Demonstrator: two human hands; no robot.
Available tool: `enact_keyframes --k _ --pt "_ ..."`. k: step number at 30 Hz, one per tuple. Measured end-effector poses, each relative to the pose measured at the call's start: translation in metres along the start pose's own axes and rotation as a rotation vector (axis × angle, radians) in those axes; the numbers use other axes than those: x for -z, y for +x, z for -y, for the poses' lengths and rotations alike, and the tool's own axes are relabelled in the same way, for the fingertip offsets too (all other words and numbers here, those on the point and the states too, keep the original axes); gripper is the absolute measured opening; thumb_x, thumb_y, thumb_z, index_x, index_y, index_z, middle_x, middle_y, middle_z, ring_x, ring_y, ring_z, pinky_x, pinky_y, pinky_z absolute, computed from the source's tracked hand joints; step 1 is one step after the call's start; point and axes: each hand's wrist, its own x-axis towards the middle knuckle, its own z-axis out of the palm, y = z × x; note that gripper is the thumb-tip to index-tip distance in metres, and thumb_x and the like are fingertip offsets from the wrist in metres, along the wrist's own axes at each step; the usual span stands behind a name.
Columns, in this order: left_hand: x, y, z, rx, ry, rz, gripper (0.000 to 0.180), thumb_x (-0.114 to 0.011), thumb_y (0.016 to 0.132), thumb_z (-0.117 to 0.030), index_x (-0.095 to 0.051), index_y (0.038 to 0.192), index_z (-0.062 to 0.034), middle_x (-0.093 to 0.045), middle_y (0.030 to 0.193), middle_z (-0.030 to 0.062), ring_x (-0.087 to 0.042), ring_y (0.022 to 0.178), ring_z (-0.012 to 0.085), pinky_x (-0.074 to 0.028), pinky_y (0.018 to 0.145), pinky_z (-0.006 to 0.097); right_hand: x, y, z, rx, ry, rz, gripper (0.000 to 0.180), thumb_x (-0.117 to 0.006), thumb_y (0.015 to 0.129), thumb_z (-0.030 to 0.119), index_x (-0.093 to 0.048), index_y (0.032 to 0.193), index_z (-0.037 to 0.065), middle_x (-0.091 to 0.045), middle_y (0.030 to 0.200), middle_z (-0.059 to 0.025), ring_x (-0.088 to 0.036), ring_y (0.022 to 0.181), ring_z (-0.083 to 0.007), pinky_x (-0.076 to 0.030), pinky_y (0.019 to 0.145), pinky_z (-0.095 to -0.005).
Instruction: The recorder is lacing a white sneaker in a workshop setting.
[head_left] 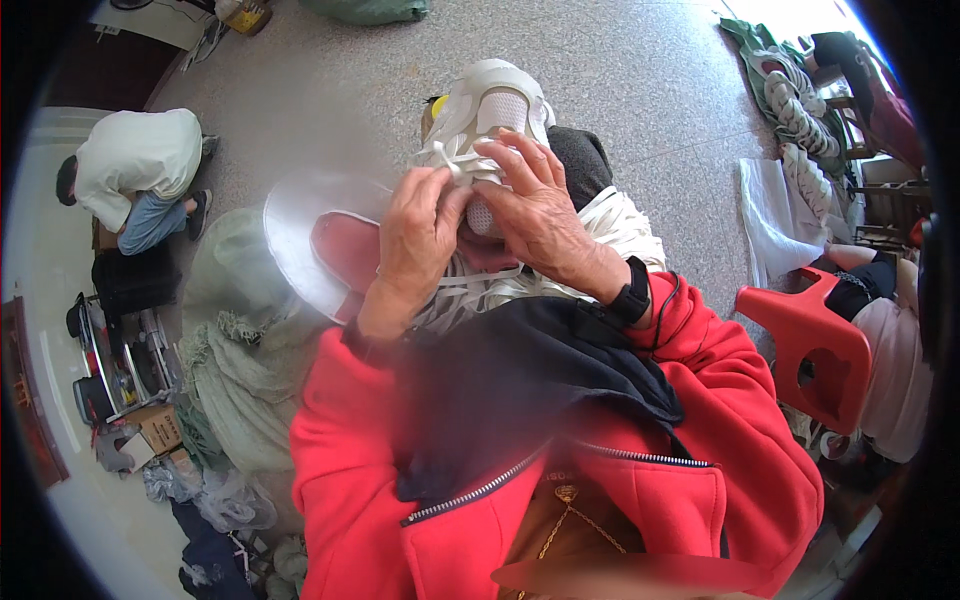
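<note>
A white shoe (497, 108) with a pale mesh tongue lies in front of me, toe pointing away. White shoelace (452, 160) loops stand up over its eyelets. My left hand (412, 222) is closed, its thumb and forefinger pinching the lace on the left side of the shoe. My right hand (540, 208) bends over the tongue, fingers curled at the lace, thumb tucked toward the shoe's opening; its fingertips are partly hidden. A bundle of loose white laces (622, 228) lies by my right wrist. Left of my left hand is a blurred white rounded piece (285, 245) with a reddish middle.
At the left a person (140, 165) in a white top crouches. A pale green sack (235, 370) stands near my left arm, with cardboard boxes (160, 428) beyond. To the right are a red plastic stool (815, 345), a white sheet (772, 220) and a heap of shoes (800, 115).
</note>
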Motion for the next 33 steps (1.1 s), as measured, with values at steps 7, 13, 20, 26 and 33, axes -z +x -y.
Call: enact_keyframes --k 7,13,20,26,33 --pt "-0.007 -0.017 0.004 -0.051 0.177 -0.131 0.033 -0.068 0.081 -0.004 -0.058 0.113 -0.0002 -0.062 0.092 0.0144 -0.062 0.087 0.0343 -0.052 0.075 0.042 -0.020 -0.002 -0.004 -0.023 -0.045 -0.012 0.030 -0.066 0.074 0.016 -0.066 0.102 0.005 -0.043 0.139 -0.0144 -0.031 0.136 -0.0372 -0.023 0.111 -0.0525" --pt "-0.003 -0.009 0.000 0.043 -0.007 -0.120 0.019 -0.065 0.082 0.000 -0.062 0.101 -0.0020 -0.062 0.090 0.0123 -0.063 0.078 0.0288 -0.052 0.069 0.038 -0.031 0.007 -0.004 -0.068 -0.027 -0.100 0.021 -0.066 0.075 0.017 -0.068 0.092 0.005 -0.048 0.135 -0.0134 -0.036 0.134 -0.0356 -0.023 0.110 -0.0523" --pt "-0.004 -0.012 0.000 0.179 -0.115 -0.097 0.011 -0.066 0.081 0.000 -0.062 0.091 -0.0029 -0.063 0.081 0.0080 -0.062 0.069 0.0216 -0.049 0.062 0.035 0.006 -0.004 -0.008 0.061 -0.047 -0.112 0.010 -0.068 0.068 0.010 -0.061 0.075 0.006 -0.055 0.118 -0.0113 -0.045 0.122 -0.0344 -0.029 0.106 -0.0522" --pt "-0.001 -0.013 0.000 0.060 -0.061 -0.156 0.012 -0.068 0.080 -0.001 -0.061 0.089 -0.0040 -0.062 0.079 0.0082 -0.061 0.066 0.0223 -0.048 0.060 0.035 0.124 -0.140 -0.120 -0.409 -0.415 -0.009 0.008 -0.067 0.077 0.002 -0.061 0.083 0.003 -0.064 0.110 -0.0111 -0.056 0.112 -0.0315 -0.040 0.098 -0.0433" --pt "0.007 0.001 -0.012 0.284 -0.098 0.023 0.014 -0.069 0.082 -0.005 -0.060 0.093 -0.0028 -0.063 0.084 0.0096 -0.062 0.070 0.0246 -0.049 0.061 0.036 0.108 -0.142 -0.091 -0.492 -0.160 0.018 0.015 -0.068 0.082 0.008 -0.062 0.096 0.003 -0.064 0.109 -0.0135 -0.059 0.108 -0.0317 -0.044 0.094 -0.0410"
